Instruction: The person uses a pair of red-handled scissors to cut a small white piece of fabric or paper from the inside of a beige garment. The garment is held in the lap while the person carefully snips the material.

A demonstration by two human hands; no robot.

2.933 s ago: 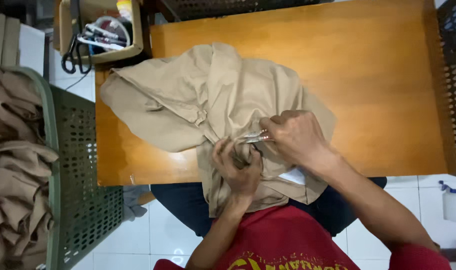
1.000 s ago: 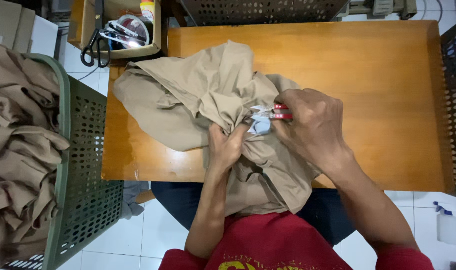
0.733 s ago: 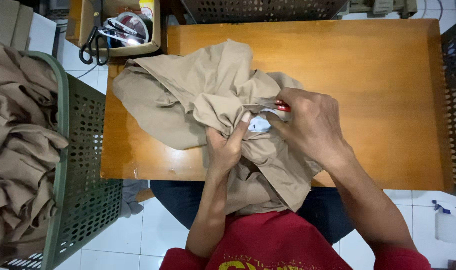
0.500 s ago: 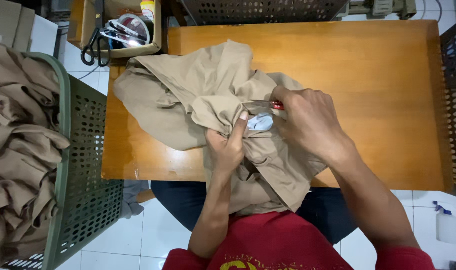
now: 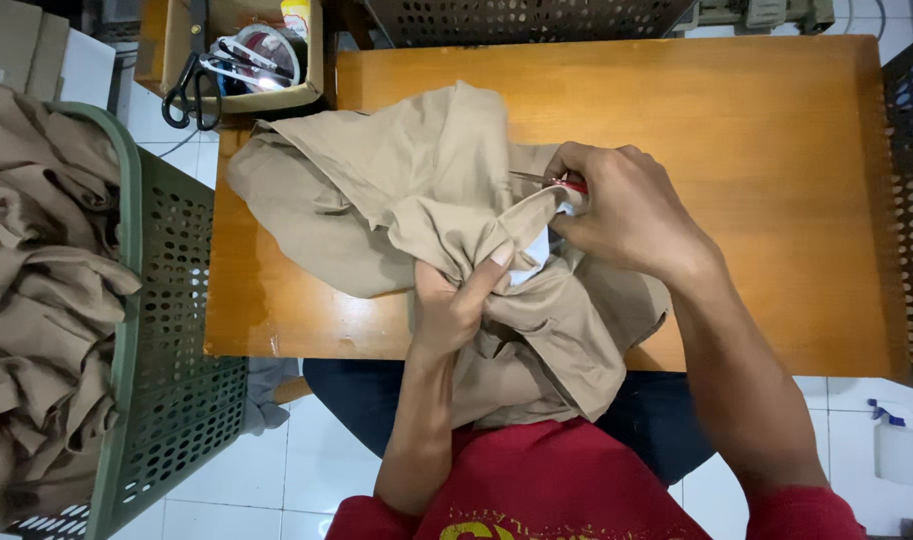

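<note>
Your wooden table (image 5: pixel 737 130) carries a rumpled tan garment (image 5: pixel 377 190), spilling off the near edge onto your lap. At far left, a green basket (image 5: pixel 157 330) holds more tan cloth. Your left hand (image 5: pixel 455 305) pinches a gathered fold, thumb pressed on top. Your right hand (image 5: pixel 627 215), fingers curled tight around small red-handled snips (image 5: pixel 557 183), has slid right since a second ago, blades now at the fold's tip — trimming continues.
</note>
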